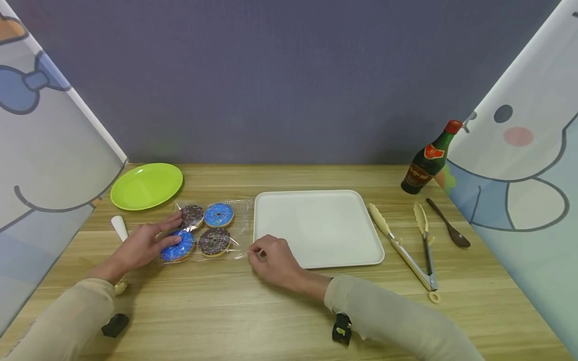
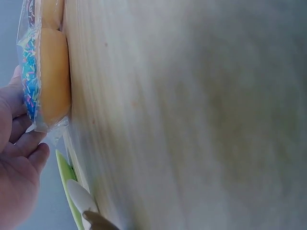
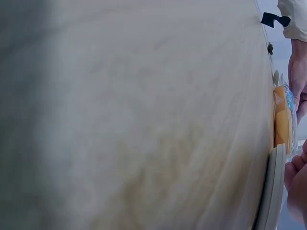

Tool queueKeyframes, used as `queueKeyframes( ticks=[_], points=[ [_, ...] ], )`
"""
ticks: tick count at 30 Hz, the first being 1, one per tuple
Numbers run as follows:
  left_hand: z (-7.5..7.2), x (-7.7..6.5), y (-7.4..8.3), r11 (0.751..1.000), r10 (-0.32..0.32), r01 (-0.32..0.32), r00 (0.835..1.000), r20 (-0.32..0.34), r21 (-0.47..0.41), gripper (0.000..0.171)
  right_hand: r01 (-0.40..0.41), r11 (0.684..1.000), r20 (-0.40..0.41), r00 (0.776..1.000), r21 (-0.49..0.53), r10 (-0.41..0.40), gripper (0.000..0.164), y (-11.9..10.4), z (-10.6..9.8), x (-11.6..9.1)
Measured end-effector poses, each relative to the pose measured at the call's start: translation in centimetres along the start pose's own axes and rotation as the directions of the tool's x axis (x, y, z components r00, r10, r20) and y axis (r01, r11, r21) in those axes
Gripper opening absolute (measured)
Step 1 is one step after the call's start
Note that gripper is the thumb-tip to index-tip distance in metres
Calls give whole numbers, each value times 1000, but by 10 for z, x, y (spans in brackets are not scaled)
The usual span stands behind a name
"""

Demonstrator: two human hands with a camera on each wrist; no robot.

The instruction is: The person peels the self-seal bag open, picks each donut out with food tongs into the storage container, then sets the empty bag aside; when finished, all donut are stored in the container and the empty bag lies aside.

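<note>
Two chocolate-iced donuts and two blue-iced donuts [image 1: 219, 214] with sprinkles lie flat in a clear plastic bag [image 1: 242, 220], left of the white tray. My left hand [image 1: 143, 246] rests on the bag's left side, its fingers extended to the far chocolate donut [image 1: 191, 216] and its thumb on the near blue donut [image 1: 177, 246]. In the left wrist view that hand lies against the wrapped blue donut [image 2: 30, 79]. At the bag's near right corner my right hand [image 1: 275, 260] pinches the plastic edge, fingers curled, overlapping the tray's near left corner.
The white tray [image 1: 316, 228] lies in the middle. Tongs [image 1: 408, 258], a dark wooden spoon [image 1: 448, 224] and a green bottle [image 1: 426, 163] are on the right. A lime-green plate [image 1: 146, 186] sits at the back left, with a white-ended utensil [image 1: 119, 227] before it.
</note>
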State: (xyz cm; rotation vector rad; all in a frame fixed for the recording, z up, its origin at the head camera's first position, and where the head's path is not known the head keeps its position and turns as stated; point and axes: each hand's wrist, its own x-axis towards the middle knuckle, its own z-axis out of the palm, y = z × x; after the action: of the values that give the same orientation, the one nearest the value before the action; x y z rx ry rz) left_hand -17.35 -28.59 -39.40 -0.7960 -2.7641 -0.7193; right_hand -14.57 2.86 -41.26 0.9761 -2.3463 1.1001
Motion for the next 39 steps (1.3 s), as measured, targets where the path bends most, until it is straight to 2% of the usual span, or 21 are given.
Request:
queueKeyframes(
  ticks=[4, 8, 15, 21, 28, 32, 39],
  points=[
    [0, 1, 0, 1000, 0, 0, 1000, -1, 2, 42, -8, 1000, -23, 1000, 1, 8, 8, 0, -1, 0],
    [0, 2, 0, 1000, -2, 2, 1000, -1, 3, 42, 3, 1000, 19, 1000, -31, -2, 12, -2, -3, 2],
    [1, 1, 0, 1000, 10, -10, 1000, -7, 10, 41, 46, 976, 142, 990, -212, -16, 31, -9, -2, 10],
    [0, 1, 0, 1000, 13, -13, 1000, -7, 10, 41, 45, 955, 159, 987, -293, 2, 26, -13, 2, 18],
    [2, 1, -1, 1000, 12, -12, 1000, -3, 8, 41, 26, 959, 131, 991, -282, 11, 11, -9, 4, 21],
    [2, 0, -2, 1000, 7, -7, 1000, -8, 11, 41, -28, 978, 84, 995, -208, 46, 9, -3, 3, 18],
    [1, 1, -2, 1000, 9, -8, 1000, -12, 16, 41, -104, 985, 33, 993, -140, 109, 9, 7, -4, 10]
  ],
)
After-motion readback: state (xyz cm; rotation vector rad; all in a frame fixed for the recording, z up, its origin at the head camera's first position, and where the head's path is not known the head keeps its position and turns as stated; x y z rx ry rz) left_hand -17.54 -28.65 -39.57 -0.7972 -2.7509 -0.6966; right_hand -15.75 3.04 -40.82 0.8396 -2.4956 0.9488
